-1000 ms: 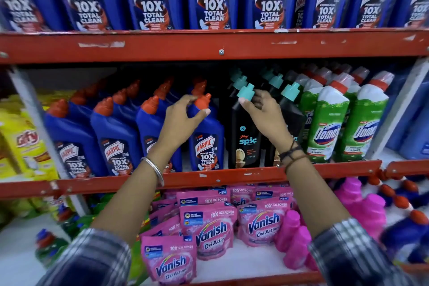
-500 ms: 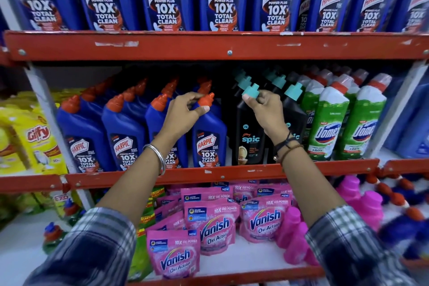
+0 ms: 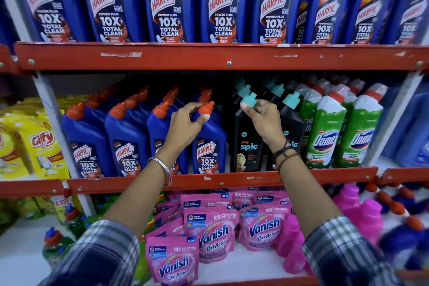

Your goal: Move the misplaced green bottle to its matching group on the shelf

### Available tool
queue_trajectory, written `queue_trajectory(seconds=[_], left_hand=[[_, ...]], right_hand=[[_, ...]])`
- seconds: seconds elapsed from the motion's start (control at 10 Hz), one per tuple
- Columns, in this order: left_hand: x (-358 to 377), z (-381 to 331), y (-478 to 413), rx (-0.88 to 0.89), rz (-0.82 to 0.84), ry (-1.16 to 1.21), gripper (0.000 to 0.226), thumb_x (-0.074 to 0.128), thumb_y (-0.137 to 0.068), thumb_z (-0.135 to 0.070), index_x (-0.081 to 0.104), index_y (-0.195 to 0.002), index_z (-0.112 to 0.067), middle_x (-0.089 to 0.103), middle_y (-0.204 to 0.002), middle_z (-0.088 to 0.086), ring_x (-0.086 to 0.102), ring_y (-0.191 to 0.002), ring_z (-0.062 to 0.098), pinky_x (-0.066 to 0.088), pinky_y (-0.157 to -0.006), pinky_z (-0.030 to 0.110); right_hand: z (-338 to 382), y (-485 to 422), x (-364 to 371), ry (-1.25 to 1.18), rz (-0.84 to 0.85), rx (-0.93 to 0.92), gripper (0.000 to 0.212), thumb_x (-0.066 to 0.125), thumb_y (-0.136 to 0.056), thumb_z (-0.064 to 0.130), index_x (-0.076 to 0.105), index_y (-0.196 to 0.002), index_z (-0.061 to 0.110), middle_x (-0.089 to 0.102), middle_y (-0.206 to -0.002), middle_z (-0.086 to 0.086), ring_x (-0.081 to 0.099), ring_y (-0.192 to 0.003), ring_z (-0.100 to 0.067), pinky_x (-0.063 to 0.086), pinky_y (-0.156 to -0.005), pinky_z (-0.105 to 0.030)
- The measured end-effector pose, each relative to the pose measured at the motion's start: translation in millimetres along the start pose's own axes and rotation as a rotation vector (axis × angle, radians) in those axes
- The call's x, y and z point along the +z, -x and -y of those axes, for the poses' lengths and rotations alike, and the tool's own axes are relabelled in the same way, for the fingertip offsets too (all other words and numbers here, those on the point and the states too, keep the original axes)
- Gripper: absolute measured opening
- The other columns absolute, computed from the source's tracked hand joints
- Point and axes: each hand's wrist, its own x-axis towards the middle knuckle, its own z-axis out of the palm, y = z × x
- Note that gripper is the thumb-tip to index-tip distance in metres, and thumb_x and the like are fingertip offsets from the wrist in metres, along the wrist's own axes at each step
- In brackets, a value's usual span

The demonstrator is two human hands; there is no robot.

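Green bottles point(image 3: 326, 132) with white tops and red caps stand in a group at the right of the middle shelf point(image 3: 232, 180), and the word Domex is on their labels. No hand touches them. I cannot tell which green bottle is the one in the wrong place.

Just left of the green group stand black bottles with teal caps. The right hand point(image 3: 264, 121), near the middle of the frame, holds the neck of the front black bottle point(image 3: 246, 144). Its fingers are curled tight around the neck just under the teal cap point(image 3: 248, 100), and the thumb tip rests beside the cap. Dark string bands wrap the right wrist.

Left of the black bottles is a row of blue bottles with orange caps. The left hand point(image 3: 185, 123) grips the neck of the blue bottle point(image 3: 207, 144) closest to the black one. Its fingers wrap behind the orange cap point(image 3: 206, 108) and the thumb presses the front just under it. A silver bangle point(image 3: 162, 169) sits on the left wrist. Both sleeves are checked cloth at the bottom of the frame.

Across the top of the frame, big blue bottles point(image 3: 222, 4) fill the upper shelf. Yellow packs point(image 3: 39, 144) sit at the far left. Pink pouches point(image 3: 213, 234) lie on the lowest shelf, with pink bottles point(image 3: 362, 213) to their right.
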Motion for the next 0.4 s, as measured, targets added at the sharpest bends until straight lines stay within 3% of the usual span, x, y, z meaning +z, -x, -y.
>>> queue_trajectory(seconds=[0.1,0.2,0.3,0.4], left_hand=[[0.5,-0.1,3.3,0.015,-0.005,-0.022,0.041,0.065,-0.091,-0.021,0.057,-0.129,-0.012,0.063,-0.12,-0.003,0.052,-0.11,0.003,0.032,-0.08,-0.008],[-1.5,-4.7,9.7,0.025,-0.004,-0.058,0.046,0.064,-0.092,-0.023,0.052,-0.135,-0.01,0.058,-0.13,0.001,0.05,-0.119,0.007,0.035,-0.093,0.0],[-1.7,-6.6,20.1,0.121,-0.038,-0.163,0.048,0.062,-0.093,-0.022,0.048,-0.136,-0.006,0.051,-0.138,0.008,0.045,-0.13,0.019,0.03,-0.105,0.012],[-12.6,-26.2,26.1,0.273,-0.137,-0.236,0.041,0.056,-0.097,-0.022,0.049,-0.135,-0.008,0.047,-0.141,0.006,0.041,-0.132,0.016,0.023,-0.103,0.002]], right_hand=[[1.7,0.9,1.3,0.064,0.0,-0.016,0.019,0.065,-0.087,0.038,0.061,-0.082,0.02,0.045,-0.057,0.018,0.044,-0.055,-0.002,0.034,-0.056,-0.024],[5.2,7.0,0.6,0.055,-0.016,-0.013,0.031,0.065,-0.087,0.039,0.064,-0.098,0.011,0.057,-0.065,0.012,0.052,-0.06,-0.004,0.041,-0.058,-0.026],[2.5,16.5,-1.9,0.0,-0.019,-0.004,0.042,0.066,-0.086,0.037,0.062,-0.115,0.006,0.071,-0.098,-0.005,0.065,-0.088,-0.01,0.05,-0.075,-0.025],[16.7,33.6,-13.8,0.053,-0.169,-0.082,0.054,0.063,-0.087,0.042,0.052,-0.128,0.008,0.065,-0.122,-0.006,0.059,-0.114,-0.016,0.046,-0.094,-0.028]])
